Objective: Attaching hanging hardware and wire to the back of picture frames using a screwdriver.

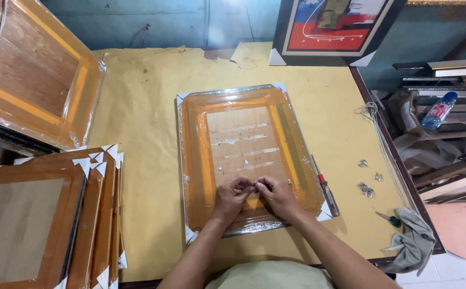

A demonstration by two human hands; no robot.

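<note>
A picture frame [243, 112] lies face down on the yellow paper-covered table [147, 118], wrapped in clear plastic with orange tape around a wooden back. My left hand [231, 196] and my right hand [277, 195] meet at the frame's near edge, fingertips pinched together over a small spot on the backing. Whatever they pinch is too small to make out. A screwdriver [325, 187] with a red collar rests beside the frame's right edge, close to my right wrist.
Several wrapped frames [46, 214] are stacked at the near left, another [35, 69] leans at the far left. A framed painting [332, 27] stands at the back. Small metal hangers [368, 182], a key [389, 218], a grey rag [415, 241] and string [375, 115] lie along the right edge.
</note>
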